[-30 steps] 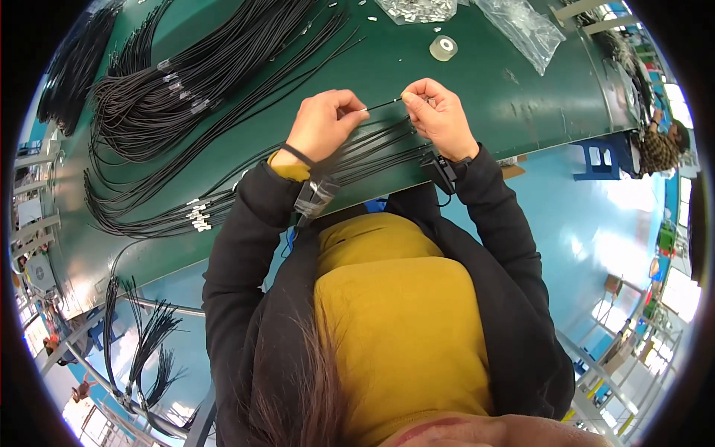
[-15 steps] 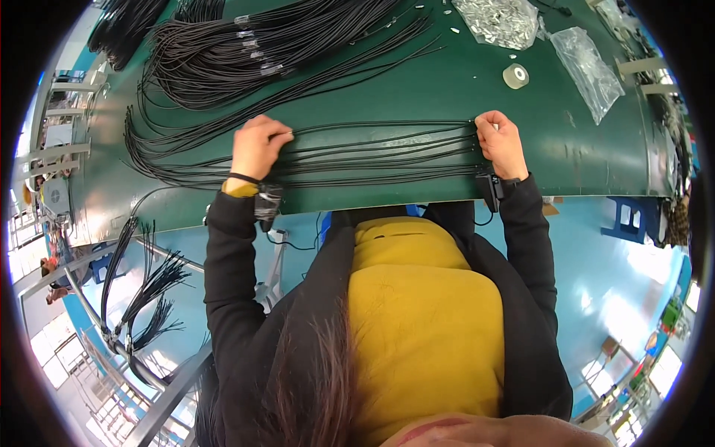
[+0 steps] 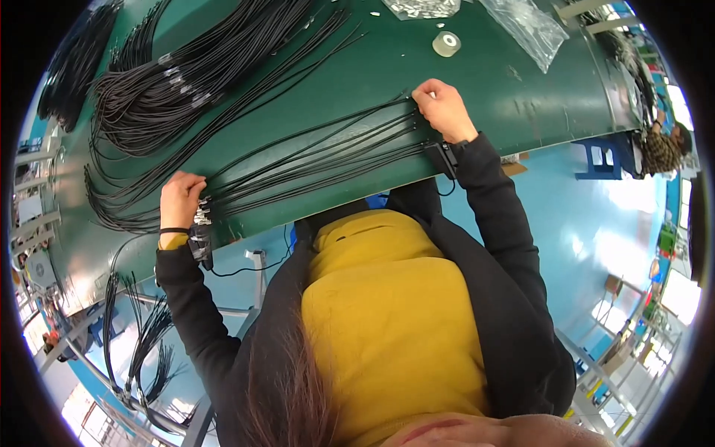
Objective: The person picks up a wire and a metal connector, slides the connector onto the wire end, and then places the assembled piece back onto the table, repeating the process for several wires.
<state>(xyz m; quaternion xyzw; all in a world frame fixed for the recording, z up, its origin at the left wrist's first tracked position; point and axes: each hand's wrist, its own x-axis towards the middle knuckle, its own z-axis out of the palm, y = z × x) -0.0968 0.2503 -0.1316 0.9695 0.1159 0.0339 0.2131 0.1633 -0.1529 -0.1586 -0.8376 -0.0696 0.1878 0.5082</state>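
Several thin black cables (image 3: 313,162) stretch between my two hands, side by side, across the green table. My left hand (image 3: 181,200) is closed at their left, thumb and fingers pinched on a black cable. At the upper right, my right hand (image 3: 445,110) is closed with its fingertips at the end of the topmost cable; a small pale bit shows within its fingers, too small to name. The other cable ends lie loose just below my right hand. Dark devices are strapped at both wrists, and silvery pieces show beside the left one.
A thick bundle of black cables (image 3: 186,82) with clear ties lies at the far left. Beyond my right hand are a tape roll (image 3: 447,44), a bag of small silvery parts (image 3: 421,7) and a clear plastic bag (image 3: 527,30). A blue stool (image 3: 598,159) stands at right; more cables (image 3: 153,335) hang at lower left.
The whole view has turned and shifted, so the table now slopes up to the right. My hands look farther apart in the picture, the left one lower and farther left. Both remain closed.
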